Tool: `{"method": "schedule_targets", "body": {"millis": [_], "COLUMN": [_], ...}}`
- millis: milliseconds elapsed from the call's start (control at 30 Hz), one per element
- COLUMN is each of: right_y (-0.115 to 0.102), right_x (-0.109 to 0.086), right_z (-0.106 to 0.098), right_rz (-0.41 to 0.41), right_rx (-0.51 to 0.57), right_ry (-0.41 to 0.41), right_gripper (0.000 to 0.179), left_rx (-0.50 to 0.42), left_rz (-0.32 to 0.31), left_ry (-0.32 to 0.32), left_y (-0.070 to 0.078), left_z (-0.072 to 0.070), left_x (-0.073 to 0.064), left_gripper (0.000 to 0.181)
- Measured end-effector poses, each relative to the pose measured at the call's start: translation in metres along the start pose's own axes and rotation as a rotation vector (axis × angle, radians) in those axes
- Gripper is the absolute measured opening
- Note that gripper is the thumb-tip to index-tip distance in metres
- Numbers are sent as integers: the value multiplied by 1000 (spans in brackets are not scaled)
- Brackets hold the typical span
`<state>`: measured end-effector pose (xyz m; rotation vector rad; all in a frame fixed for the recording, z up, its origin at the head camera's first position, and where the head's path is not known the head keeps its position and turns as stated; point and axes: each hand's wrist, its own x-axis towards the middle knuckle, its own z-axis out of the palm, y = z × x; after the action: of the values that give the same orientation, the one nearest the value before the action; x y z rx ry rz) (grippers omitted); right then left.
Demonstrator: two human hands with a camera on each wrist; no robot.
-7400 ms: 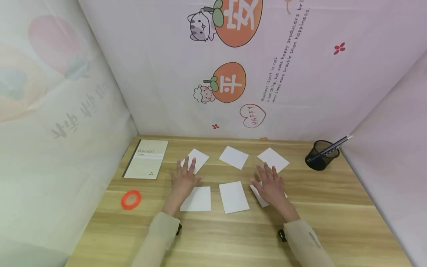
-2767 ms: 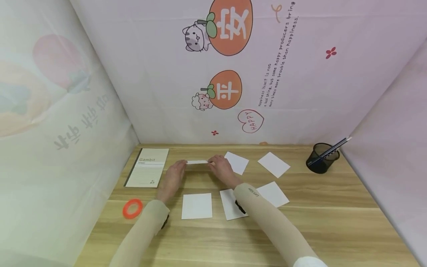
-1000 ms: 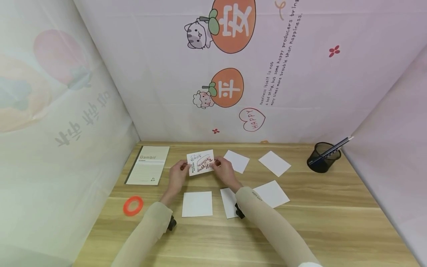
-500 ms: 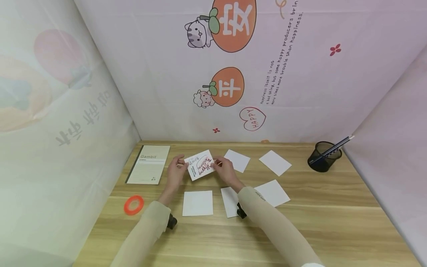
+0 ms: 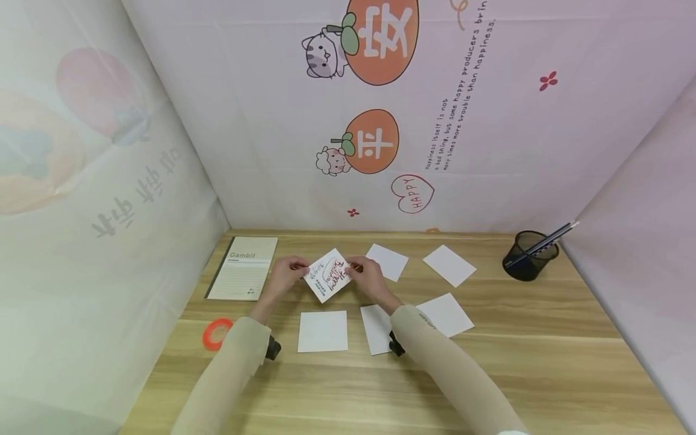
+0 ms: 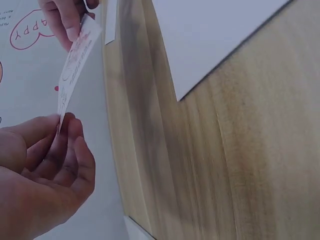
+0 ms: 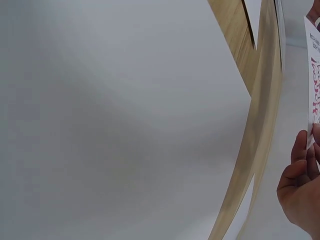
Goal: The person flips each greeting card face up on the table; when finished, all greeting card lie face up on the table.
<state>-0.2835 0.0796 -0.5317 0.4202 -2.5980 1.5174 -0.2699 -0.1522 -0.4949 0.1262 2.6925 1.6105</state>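
A white card with red "Happy Birthday" lettering (image 5: 328,275) is held in the air above the far left part of the table, turned corner-down. My left hand (image 5: 283,278) pinches its left corner between thumb and fingers. On the opposite corner, my right hand (image 5: 370,279) has a like pinch. The left wrist view shows the card (image 6: 75,70) nearly edge-on and slightly bent. Below it lies a blank white card (image 5: 322,331). Another white card (image 5: 374,329) is partly covered by my right sleeve, and a third white card (image 5: 388,262) lies just beyond my right hand.
Two more white cards lie right, one far (image 5: 449,265) and one nearer (image 5: 447,314). A notebook (image 5: 241,269) lies back left. An orange-red ring (image 5: 209,336) is partly behind my left sleeve. A black mesh cup (image 5: 524,263) with pencils stands back right. Cloth walls enclose the table.
Both hands were spread over cards, then lifted the far left card and tilted its printed side into view. Over the last second they have turned it clockwise to stand corner-down.
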Motion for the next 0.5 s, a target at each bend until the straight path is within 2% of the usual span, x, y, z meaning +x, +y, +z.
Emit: {"method": "schedule_targets", "body": {"millis": [200, 500], "right_y": [-4, -17], "right_x": [0, 2], "right_z": [-1, 1], "right_rz": [-23, -64], "right_rx": [1, -19], "right_ry": [-77, -160], "right_gripper": [26, 24], "left_rx": [25, 48], "left_rz": [-1, 14], "left_ry": [-69, -122], "left_y": [3, 15], "left_z": [3, 7], "left_x": [5, 16], "left_gripper": [16, 37]}}
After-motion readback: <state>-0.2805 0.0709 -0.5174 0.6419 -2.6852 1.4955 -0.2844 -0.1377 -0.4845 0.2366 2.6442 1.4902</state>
